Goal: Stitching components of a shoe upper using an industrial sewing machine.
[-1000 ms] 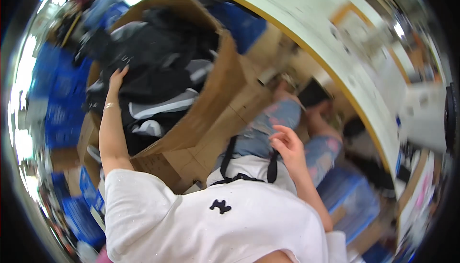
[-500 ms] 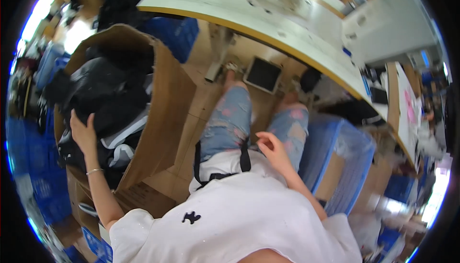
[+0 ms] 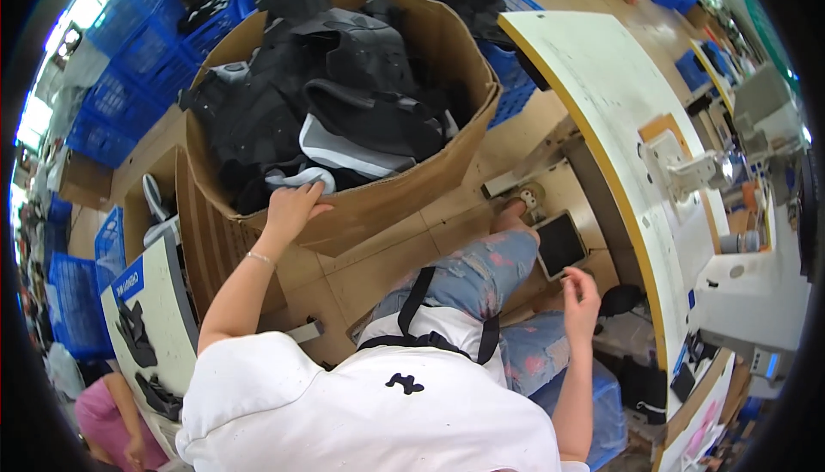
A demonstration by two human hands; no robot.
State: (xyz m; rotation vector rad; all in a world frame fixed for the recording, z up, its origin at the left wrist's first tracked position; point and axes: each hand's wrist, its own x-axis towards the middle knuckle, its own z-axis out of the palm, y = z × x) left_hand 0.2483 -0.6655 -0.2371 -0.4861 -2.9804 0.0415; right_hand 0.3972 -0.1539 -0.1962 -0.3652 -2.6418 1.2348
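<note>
Fingers bent over the brown cardboard box's rim (image 3: 404, 201), the left hand (image 3: 292, 212) touches a pale, curved piece (image 3: 295, 178), clamping unclear; the right hand (image 3: 581, 304) hangs half-open, loosely curled.

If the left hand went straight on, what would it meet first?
Probably the pale grey piece just inside the near rim of the cardboard box; the left hand may already touch it.

Black-and-grey pieces (image 3: 275, 119), brown carton (image 3: 404, 205), blue crates (image 3: 105, 119)

Head-worn view, looking down (wide fisheye)
</note>
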